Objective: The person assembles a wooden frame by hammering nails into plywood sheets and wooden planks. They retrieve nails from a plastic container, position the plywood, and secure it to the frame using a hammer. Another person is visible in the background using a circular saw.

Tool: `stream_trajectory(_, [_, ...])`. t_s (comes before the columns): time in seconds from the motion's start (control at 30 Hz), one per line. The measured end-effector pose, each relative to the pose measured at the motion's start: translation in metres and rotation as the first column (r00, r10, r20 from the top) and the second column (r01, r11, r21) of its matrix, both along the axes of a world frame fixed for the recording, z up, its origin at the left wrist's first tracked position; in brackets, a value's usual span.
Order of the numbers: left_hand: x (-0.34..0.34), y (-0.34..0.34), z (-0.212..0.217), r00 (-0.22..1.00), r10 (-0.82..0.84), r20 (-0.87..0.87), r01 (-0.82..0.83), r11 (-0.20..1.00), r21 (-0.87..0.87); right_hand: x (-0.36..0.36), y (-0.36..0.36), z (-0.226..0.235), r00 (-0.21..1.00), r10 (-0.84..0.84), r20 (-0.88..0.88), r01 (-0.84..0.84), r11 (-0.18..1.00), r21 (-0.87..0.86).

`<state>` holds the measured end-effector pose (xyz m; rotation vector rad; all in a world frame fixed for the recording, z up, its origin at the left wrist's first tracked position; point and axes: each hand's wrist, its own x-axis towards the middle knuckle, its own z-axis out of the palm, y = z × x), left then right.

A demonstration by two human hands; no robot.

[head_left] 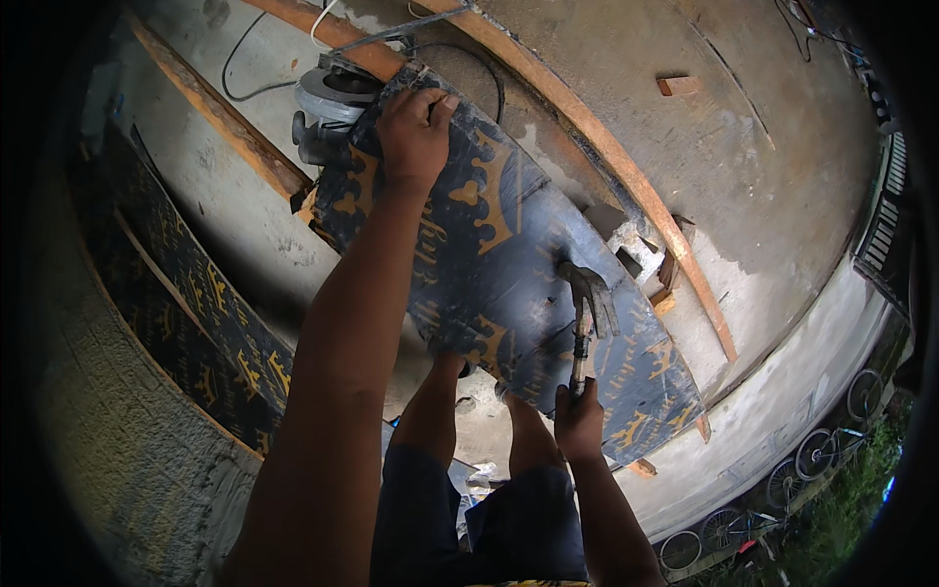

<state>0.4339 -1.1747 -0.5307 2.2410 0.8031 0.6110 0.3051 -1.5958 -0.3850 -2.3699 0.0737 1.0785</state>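
Observation:
A dark plywood panel (548,210) with gold crown prints lies in front of me, slanting from upper left to lower right. My left hand (416,135) is at its far left end, fingers curled down at the edge; the fingertips are partly hidden. In my right hand (579,421) is a claw hammer (581,352), gripped by its worn handle. Its metal head is over the middle of the panel, and I cannot tell whether it touches. Beside my left hand stands a grey circular saw (333,98), partly behind the panel's edge.
Long wooden planks (597,117) run across the concrete floor (773,196) beyond the panel. A hollow block (636,249) and wood scraps sit by its far edge. More printed panels (186,284) lean along a rough wall (147,460) at left. Bicycles (822,455) stand beyond a low wall.

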Motion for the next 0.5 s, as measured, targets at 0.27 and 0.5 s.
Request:
stream_trajectory(0.27, [-0.002,0.000,0.008,0.999,-0.042,-0.006,0.042,0.999,-0.019,0.004,0.009,0.006,0.999,0.027,0.020,-0.026,0.999,-0.047])
stream_trajectory(0.5, [-0.002,-0.002,0.008,1.000,-0.027,0.012,0.027,0.999,0.026,0.010,0.014,0.011,1.000,-0.001,-0.001,0.001,0.999,-0.033])
